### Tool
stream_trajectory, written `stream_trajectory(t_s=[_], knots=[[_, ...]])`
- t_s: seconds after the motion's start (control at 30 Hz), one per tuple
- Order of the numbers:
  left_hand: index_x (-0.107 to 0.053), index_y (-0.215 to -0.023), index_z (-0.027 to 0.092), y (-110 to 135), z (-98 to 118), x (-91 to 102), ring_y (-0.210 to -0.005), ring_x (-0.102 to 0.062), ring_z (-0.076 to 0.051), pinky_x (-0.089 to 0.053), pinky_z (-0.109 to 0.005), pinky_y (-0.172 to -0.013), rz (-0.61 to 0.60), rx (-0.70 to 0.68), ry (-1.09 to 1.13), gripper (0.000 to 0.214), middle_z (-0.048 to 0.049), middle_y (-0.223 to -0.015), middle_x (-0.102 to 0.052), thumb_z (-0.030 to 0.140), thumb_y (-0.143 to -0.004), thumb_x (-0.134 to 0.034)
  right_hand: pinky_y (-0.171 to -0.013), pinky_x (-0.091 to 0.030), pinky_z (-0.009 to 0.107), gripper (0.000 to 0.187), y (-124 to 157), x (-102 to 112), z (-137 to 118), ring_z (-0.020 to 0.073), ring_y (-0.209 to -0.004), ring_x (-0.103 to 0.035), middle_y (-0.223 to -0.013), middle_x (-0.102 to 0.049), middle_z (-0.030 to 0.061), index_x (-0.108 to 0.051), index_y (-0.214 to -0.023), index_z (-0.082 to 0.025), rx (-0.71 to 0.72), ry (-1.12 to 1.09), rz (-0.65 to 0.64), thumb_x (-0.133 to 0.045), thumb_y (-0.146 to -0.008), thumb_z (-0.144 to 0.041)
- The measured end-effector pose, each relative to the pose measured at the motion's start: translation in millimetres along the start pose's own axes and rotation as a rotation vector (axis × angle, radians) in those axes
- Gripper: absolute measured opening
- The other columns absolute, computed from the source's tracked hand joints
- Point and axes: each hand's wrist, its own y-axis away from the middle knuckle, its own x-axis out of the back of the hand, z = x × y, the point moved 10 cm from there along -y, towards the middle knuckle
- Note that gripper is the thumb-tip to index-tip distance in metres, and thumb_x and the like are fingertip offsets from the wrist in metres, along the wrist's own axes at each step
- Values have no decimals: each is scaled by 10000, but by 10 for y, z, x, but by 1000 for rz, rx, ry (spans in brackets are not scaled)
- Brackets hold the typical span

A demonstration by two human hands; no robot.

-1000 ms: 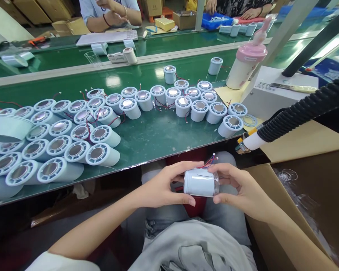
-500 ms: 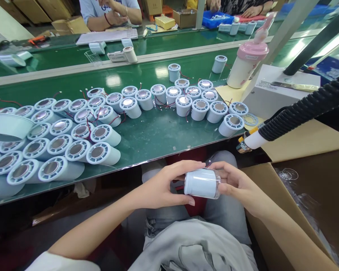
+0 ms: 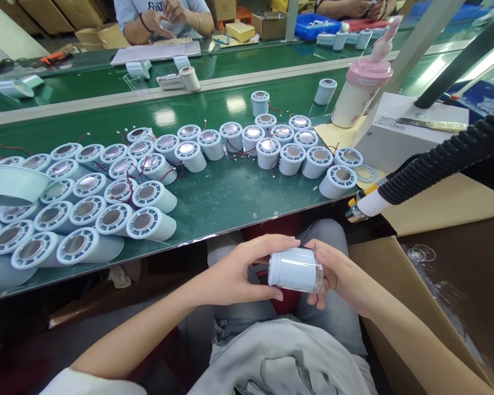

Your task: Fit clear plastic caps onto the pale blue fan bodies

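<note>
Over my lap, a light-blue cylinder (image 3: 293,269) lies on its side between my two hands, with a clear plastic sleeve (image 3: 319,277) showing around its right end. My left hand (image 3: 247,269) is closed around the left end, thumb below and fingers over the top. At the clear end, my right hand (image 3: 337,269) grips from the right, its fingertips partly hidden behind the cylinder and some showing below it. Many similar cylinders (image 3: 150,222) with round metallic centres stand or lean on the green bench, several with thin red and black wires.
A black corrugated hose (image 3: 448,153) with a metal nozzle reaches in from the right, above a cardboard box (image 3: 379,274) holding clear plastic pieces. Behind are a grey machine base (image 3: 411,129) and a pink-lidded bottle (image 3: 360,90). Two co-workers' hands work across the bench.
My right hand has turned at the clear end, its thumb leaving the front and fingers now showing below. Two cylinders at the back have shifted slightly right. The co-workers' hands have moved.
</note>
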Motion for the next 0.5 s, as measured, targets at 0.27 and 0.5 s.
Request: stream_trajectory(t_s=[0.27,0.5], knots=[[-468,-1419,352,3,20,1,-1366,-469,-258,-372,-401,-1154,0,-51,-15,822,-69,-1498,-480,153,-706,-826,-327,-449,124,656,-20,-147,215,104,-382,-609,-573,-670,63,-604,-732,-118,-203,-134,-112,-420,-893,-727],[-489,-1404,331,23,-129,-32,-1337,-499,-259,-481,-368,-1061,25,127,249,769,-83,-1456,-505,163,-726,-812,-251,-314,103,860,14,-192,343,74,-280,-515,-464,-598,65,-618,-634,-108,-417,-202,-107,13,-1021,-546]])
